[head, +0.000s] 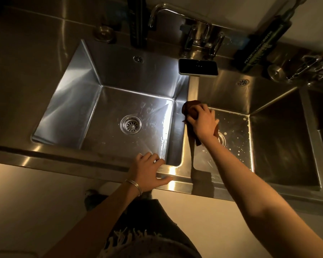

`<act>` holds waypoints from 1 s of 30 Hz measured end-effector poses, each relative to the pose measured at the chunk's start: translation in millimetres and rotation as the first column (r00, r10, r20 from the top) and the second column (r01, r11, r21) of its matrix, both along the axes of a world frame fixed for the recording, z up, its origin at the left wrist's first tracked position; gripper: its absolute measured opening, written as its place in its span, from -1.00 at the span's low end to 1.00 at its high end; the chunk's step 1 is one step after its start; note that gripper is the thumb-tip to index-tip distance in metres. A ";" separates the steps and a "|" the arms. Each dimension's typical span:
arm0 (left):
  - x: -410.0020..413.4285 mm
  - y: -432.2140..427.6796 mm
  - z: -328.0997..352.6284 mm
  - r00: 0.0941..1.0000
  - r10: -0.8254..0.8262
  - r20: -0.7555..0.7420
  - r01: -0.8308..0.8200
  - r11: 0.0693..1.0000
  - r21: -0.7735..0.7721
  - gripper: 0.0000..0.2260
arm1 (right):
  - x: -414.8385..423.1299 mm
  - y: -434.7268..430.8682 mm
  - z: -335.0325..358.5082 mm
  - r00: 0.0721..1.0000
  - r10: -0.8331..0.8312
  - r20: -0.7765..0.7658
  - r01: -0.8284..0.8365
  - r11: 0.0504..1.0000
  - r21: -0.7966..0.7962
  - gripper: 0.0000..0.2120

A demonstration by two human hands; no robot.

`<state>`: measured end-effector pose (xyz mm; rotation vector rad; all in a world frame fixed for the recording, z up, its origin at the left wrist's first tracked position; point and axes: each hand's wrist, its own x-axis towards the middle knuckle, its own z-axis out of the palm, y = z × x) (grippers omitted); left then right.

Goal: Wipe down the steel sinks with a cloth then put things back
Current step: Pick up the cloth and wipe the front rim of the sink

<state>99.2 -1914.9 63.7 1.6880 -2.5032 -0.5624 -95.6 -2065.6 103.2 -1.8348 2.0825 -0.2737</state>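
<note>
Okay, the right hand is curled over a brown cloth, bunching it and pressing it onto the divider between the two basins, toward the far half of that strip. Part of the cloth hangs off below the wrist on the side of the right sink (a dark strip runs on down the divider edge; cloth or shadow, cannot tell). The left hand holds nothing. Its fingers are spread and fairly straight, palm down on the front rim, with the fingertips reaching over the near right corner of the left sink. Thin bangles sit on that wrist.

The left sink floor is shiny with faint streaks, with a round drain in the middle. The right sink floor carries white specks and a pale smear in its far corner, and its own drain is mostly hidden behind the right wrist.

The faucet stands behind the divider with its spout swung left, and a black tray sits just in front of its base. A metal plug lies on the back ledge behind the left sink. A second plug and a dark bottle are behind the right sink.
</note>
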 end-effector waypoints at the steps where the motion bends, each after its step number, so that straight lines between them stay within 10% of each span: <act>1: -0.1 -0.2 0.0 1.000 0.004 0.005 -0.004 1.000 0.024 -0.43 | 0.5 -11.3 1.3 1.000 0.002 0.008 -0.002 1.000 0.001 -0.65; 30: 3.1 -0.2 -5.7 0.999 -0.039 0.011 0.039 0.999 0.011 -0.46 | -18.5 49.2 7.5 0.988 0.147 0.041 -0.148 0.989 0.026 -0.63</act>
